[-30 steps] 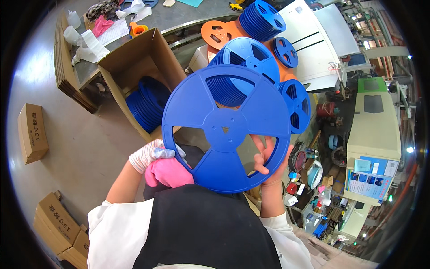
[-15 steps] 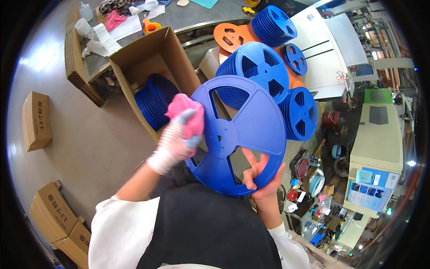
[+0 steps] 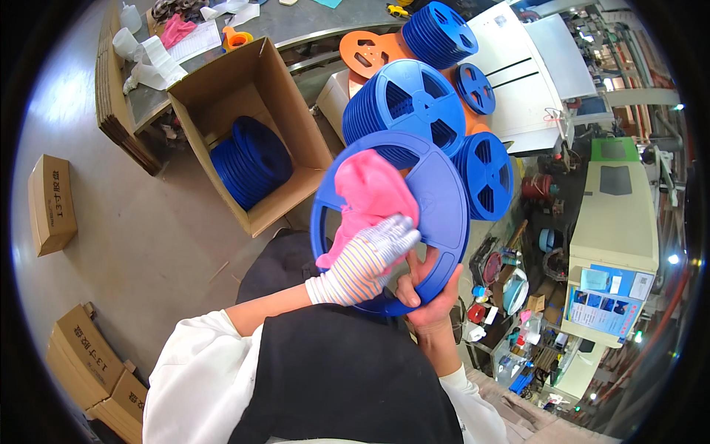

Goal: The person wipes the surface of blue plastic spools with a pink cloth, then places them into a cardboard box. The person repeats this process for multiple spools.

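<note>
- Holds the blue reel (image 3: 444, 200) in front of the chest, face turned up toward the head camera, set between both hands: left hand over the face, right hand at the lower right rim.
- Grips that rim with the bare right hand (image 3: 438, 302), closed around it, fingers bent through 1 window of the reel and thumb outside the edge.
- Has hold of the pink cloth (image 3: 373, 189) with the left hand (image 3: 362, 263), in a striped glove, fingers close together and only slightly bent; spreads it over the upper left and middle of the reel, hiding the hub.
- Just beyond the reel, partly covered by it: a large blue stack (image 3: 362, 111) of reels, lying tilted on its side.
- To the right of that, a right-hand blue stack (image 3: 484, 177); farther back, a far blue stack (image 3: 440, 33), a small blue reel (image 3: 475, 89) and an orange disc (image 3: 349, 48).
- Left of the held reel, near it: an open cardboard box (image 3: 303, 122), with more blue reels (image 3: 251, 166) inside, upright in a row.
- At the back, on the metal table (image 3: 285, 22): an orange roll (image 3: 237, 38), white paper (image 3: 196, 41) and a 2nd pink cloth (image 3: 177, 29).
- Far left, on the floor: a brown carton (image 3: 53, 203).
</note>
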Demonstrator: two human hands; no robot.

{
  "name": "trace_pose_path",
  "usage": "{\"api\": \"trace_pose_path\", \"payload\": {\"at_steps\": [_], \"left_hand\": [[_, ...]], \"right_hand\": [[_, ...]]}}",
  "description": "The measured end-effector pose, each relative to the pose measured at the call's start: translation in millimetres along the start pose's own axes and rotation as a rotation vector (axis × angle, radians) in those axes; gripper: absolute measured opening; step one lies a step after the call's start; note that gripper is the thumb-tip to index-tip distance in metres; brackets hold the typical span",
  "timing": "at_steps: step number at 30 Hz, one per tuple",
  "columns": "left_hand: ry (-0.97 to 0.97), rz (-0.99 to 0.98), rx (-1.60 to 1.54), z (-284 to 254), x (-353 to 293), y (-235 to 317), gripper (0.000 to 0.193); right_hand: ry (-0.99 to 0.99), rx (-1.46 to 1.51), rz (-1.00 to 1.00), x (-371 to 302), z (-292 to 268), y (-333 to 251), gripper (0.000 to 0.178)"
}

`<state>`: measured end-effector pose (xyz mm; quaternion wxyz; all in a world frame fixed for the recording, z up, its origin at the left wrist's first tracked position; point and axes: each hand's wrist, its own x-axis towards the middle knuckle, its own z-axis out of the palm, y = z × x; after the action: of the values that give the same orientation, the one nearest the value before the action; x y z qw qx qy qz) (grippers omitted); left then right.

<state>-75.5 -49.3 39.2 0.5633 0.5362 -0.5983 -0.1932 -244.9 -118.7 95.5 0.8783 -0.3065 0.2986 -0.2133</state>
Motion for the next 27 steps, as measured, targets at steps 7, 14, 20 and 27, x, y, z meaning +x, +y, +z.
{"api": "trace_pose_path", "payload": {"at_steps": [7, 14, 20, 27], "left_hand": [[0.157, -0.371, -0.847, 9.1, 12.8, -29.5, 0.046], [-0.170, -0.022, -0.091, 9.4, 1.6, -27.3, 0.063], [0.399, -0.763, -0.840, 8.7, -59.0, -132.4, 0.031], [0.455, -0.796, -0.808, -89.3, -92.2, -116.5, 0.068]], "right_hand": [[-0.022, 0.004, -0.004, -8.2, 2.1, 4.9, 0.084], [0.058, 0.172, 0.040, -16.3, -17.7, 8.9, 0.084], [-0.004, 0.316, -0.135, -35.9, -42.2, 4.5, 0.090], [-0.208, 0.422, -0.250, -26.7, -45.6, -13.4, 0.089]]}}
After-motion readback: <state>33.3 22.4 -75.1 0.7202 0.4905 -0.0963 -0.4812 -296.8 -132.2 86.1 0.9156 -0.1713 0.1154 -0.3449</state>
